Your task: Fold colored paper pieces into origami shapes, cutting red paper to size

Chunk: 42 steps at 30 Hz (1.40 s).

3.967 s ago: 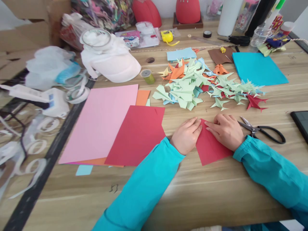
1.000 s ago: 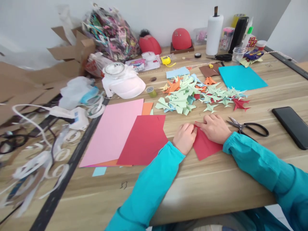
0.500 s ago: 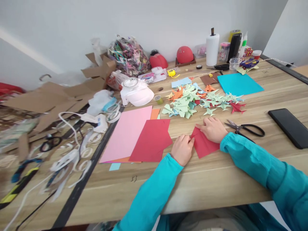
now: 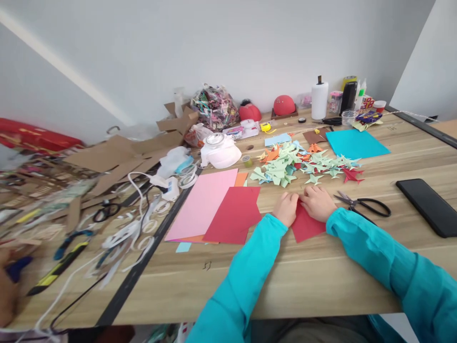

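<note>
A piece of red paper lies on the wooden table under both hands, its top edge hidden by fingers. My left hand is closed at the paper's upper left corner, thumb and fingers pinching it. Beside it my right hand has its fingers curled, pressing and gripping the top part of the same paper. The fingertips of both hands nearly meet. Scissors with black handles lie slightly open just right of my right hand. Behind the hands spreads a pile of folded paper stars, mostly pale green with some orange, blue and red.
Left of my hands lie red sheets and pink sheets. A black phone rests at right, a turquoise sheet behind. Cables and a cutter knife clutter the left. Part of another person's hand shows at the left edge.
My left hand has moved right and up along the red paper, close to my right hand. The camera view has tilted up and turned left; another person's hand now shows at the left edge.
</note>
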### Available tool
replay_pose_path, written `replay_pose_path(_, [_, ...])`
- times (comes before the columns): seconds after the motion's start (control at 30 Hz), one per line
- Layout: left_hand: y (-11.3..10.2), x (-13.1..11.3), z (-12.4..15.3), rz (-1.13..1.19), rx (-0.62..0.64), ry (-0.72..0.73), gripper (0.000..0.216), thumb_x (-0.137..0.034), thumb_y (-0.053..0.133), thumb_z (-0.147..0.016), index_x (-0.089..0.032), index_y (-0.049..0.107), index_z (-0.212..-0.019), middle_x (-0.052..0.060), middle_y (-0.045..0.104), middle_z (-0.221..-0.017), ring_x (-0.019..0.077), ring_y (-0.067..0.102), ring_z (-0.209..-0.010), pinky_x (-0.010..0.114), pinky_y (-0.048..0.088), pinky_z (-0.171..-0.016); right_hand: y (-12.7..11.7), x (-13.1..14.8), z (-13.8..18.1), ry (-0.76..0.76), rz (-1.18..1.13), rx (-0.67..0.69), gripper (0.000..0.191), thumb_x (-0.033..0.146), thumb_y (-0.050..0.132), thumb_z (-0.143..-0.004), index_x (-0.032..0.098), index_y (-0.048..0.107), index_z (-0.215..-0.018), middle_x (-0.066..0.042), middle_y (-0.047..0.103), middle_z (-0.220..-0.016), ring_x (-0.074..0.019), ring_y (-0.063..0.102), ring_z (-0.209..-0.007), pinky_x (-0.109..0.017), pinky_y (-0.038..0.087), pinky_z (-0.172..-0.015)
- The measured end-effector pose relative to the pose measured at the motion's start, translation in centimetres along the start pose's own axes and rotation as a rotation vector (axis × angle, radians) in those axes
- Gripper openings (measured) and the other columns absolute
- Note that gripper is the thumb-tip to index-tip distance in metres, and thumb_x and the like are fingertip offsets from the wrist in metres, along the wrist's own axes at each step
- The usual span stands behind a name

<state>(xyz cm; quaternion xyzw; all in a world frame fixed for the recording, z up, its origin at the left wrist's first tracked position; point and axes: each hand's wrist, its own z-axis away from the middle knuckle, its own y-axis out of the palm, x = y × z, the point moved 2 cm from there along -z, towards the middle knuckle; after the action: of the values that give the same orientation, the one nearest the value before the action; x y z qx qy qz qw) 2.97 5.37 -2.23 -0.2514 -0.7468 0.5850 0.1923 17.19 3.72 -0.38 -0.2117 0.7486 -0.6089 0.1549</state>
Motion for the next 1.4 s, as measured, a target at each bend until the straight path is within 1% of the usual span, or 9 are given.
replay_pose_path(0.1, [0.1, -0.4, 0.2, -0.058, 0.016, 0.001, 0.027, 0.0, 0.045, -0.081, -0.013, 0.059, -0.1, 0.011, 0.067, -0.09, 0.0247, 0.057, -0.089, 0.037, 0.05, -0.076, 0.1, 0.3, 0.0, -0.011, 0.047, -0.014, 0.033, 0.026, 0.039, -0.095, 0.014, 0.069, -0.094, -0.014, 0.059, -0.1, -0.0234, 0.05, -0.091, -0.035, 0.029, -0.071])
replay_pose_path(0.33, [1.0, -0.7, 0.4, -0.112, -0.011, 0.009, 0.027, -0.016, 0.043, -0.094, -0.013, 0.06, -0.115, 0.013, 0.063, -0.119, 0.023, 0.055, -0.096, 0.036, 0.046, -0.075, 0.4, -0.4, 1.4, 0.101, 0.115, 0.024, 0.036, 0.035, 0.04, -0.096, 0.02, 0.071, -0.1, -0.012, 0.062, -0.101, -0.0243, 0.052, -0.09, -0.036, 0.028, -0.071])
replay_pose_path(0.57, [1.3, -0.9, 0.5, -0.109, -0.045, 0.028, 0.03, -0.017, 0.039, -0.095, -0.013, 0.061, -0.114, 0.013, 0.063, -0.119, 0.0246, 0.053, -0.098, 0.037, 0.042, -0.075, 0.2, -1.4, 3.3, 0.144, 0.13, -0.059, 0.032, 0.035, 0.046, -0.093, 0.021, 0.075, -0.088, -0.009, 0.066, -0.097, -0.022, 0.053, -0.085, -0.035, 0.029, -0.071])
replay_pose_path(0.87, [0.6, -1.1, 0.4, -0.078, -0.086, 0.013, 0.027, -0.015, 0.044, -0.092, -0.015, 0.063, -0.112, 0.01, 0.064, -0.117, 0.0237, 0.054, -0.096, 0.037, 0.041, -0.073, 0.5, -1.6, 2.3, 0.128, 0.004, -0.198, 0.035, 0.03, 0.048, -0.094, 0.018, 0.07, -0.071, -0.006, 0.064, -0.08, -0.0172, 0.053, -0.075, -0.031, 0.031, -0.069])
replay_pose_path(1.0, [0.8, -0.8, 0.5, -0.05, -0.088, 0.021, 0.028, -0.014, 0.044, -0.092, -0.015, 0.062, -0.114, 0.011, 0.064, -0.116, 0.0232, 0.054, -0.096, 0.038, 0.041, -0.074, 0.6, -1.5, 1.8, 0.166, 0.017, -0.16, 0.024, 0.034, 0.052, -0.092, 0.017, 0.068, -0.085, -0.007, 0.062, -0.083, -0.0201, 0.055, -0.078, -0.032, 0.03, -0.071])
replay_pose_path(1.07, [1.0, -0.7, 0.5, -0.028, -0.083, 0.024, 0.029, -0.014, 0.044, -0.092, -0.016, 0.062, -0.115, 0.011, 0.064, -0.116, 0.0223, 0.055, -0.097, 0.037, 0.042, -0.075, 0.6, -1.4, 1.7, 0.166, 0.027, -0.135, 0.021, 0.036, 0.054, -0.09, 0.018, 0.066, -0.093, -0.007, 0.062, -0.086, -0.0216, 0.055, -0.081, -0.033, 0.03, -0.072])
replay_pose_path(1.27, [1.4, -0.6, 0.6, 0.087, -0.084, -0.005, 0.033, -0.014, 0.042, -0.092, -0.015, 0.06, -0.12, 0.012, 0.063, -0.118, 0.0222, 0.055, -0.107, 0.039, 0.043, -0.086, 1.0, -1.5, 1.3, 0.206, -0.009, -0.075, 0.029, 0.044, 0.051, -0.09, 0.017, 0.059, -0.085, -0.007, 0.06, -0.085, -0.0229, 0.054, -0.082, -0.033, 0.031, -0.074])
replay_pose_path(1.33, [1.4, -0.5, 0.7, 0.204, -0.099, -0.059, 0.033, -0.013, 0.042, -0.092, -0.015, 0.06, -0.12, 0.012, 0.063, -0.118, 0.0228, 0.055, -0.109, 0.04, 0.044, -0.09, 1.2, -1.6, 1.1, 0.269, -0.055, -0.082, 0.03, 0.045, 0.051, -0.09, 0.017, 0.057, -0.081, -0.008, 0.059, -0.083, -0.0231, 0.054, -0.081, -0.034, 0.031, -0.073])
replay_pose_path(1.4, [1.4, -0.2, 0.7, 0.386, -0.134, -0.146, 0.033, -0.012, 0.044, -0.089, -0.014, 0.062, -0.116, 0.013, 0.064, -0.118, 0.0243, 0.056, -0.11, 0.042, 0.043, -0.093, 1.3, -1.8, 0.9, 0.346, -0.212, -0.112, 0.029, 0.045, 0.055, -0.087, 0.018, 0.055, -0.075, -0.007, 0.058, -0.081, -0.0228, 0.053, -0.079, -0.033, 0.032, -0.072])
